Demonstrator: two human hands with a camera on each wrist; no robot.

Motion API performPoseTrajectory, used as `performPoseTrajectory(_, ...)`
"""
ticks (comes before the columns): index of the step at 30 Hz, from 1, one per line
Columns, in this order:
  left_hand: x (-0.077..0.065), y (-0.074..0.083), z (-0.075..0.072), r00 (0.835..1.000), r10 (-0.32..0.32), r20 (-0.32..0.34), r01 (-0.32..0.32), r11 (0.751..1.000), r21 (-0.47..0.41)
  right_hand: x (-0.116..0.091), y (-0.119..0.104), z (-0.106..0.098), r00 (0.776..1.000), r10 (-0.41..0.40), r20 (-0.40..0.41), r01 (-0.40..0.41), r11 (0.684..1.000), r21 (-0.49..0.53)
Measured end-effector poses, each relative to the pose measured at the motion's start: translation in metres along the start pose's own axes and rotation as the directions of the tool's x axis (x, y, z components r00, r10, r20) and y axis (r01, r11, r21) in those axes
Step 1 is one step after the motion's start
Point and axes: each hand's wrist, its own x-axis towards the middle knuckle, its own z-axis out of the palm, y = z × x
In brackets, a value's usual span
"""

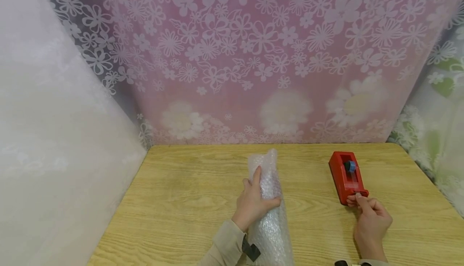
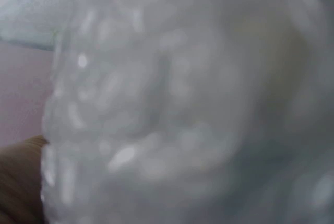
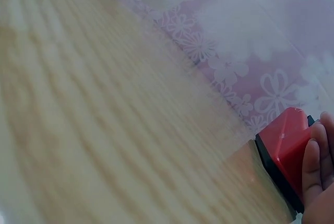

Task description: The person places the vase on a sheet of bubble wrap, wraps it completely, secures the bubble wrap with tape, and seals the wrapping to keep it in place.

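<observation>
A long bubble-wrapped bundle (image 1: 270, 229) lies lengthwise on the table. My left hand (image 1: 251, 203) rests on its upper part, index finger and thumb spread straight across the plastic. In the left wrist view the blurred bubble wrap (image 2: 130, 104) fills most of the picture, with a bit of skin at lower left. To the right stands a red tape dispenser (image 1: 338, 177) with a small roll of tape (image 1: 350, 166) on a blue core. My right hand (image 1: 373, 221) pinches at the dispenser's front edge, where the clear tape ends. The right wrist view shows its fingers (image 3: 312, 169) beside the red dispenser (image 3: 287, 140).
The wood-grain table (image 1: 174, 201) carries the bundle and the dispenser. A pink flowered curtain (image 1: 232, 56) hangs behind its back edge. Pale sheeting (image 1: 61, 137) hangs at the left, and a green-leafed curtain (image 1: 442, 137) at the right.
</observation>
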Motion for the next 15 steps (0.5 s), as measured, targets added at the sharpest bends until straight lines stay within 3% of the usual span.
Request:
performPoseTrajectory(8, 0.0, -0.0002, 0.0001, 1.0, -0.002, 0.005, 0.002, 1.0, -0.006, 0.0038, -0.003, 0.0021, 1.0, 0.01, -0.022, -0.011, 0.996, -0.086)
performPoseTrajectory(15, 0.0002, 0.0011, -0.0003, 1.0, 0.002, -0.001, -0.002, 1.0, 0.008, 0.0046, -0.0069, 0.007, 0.995, 0.059, -0.078, -0.07, 0.986, -0.15)
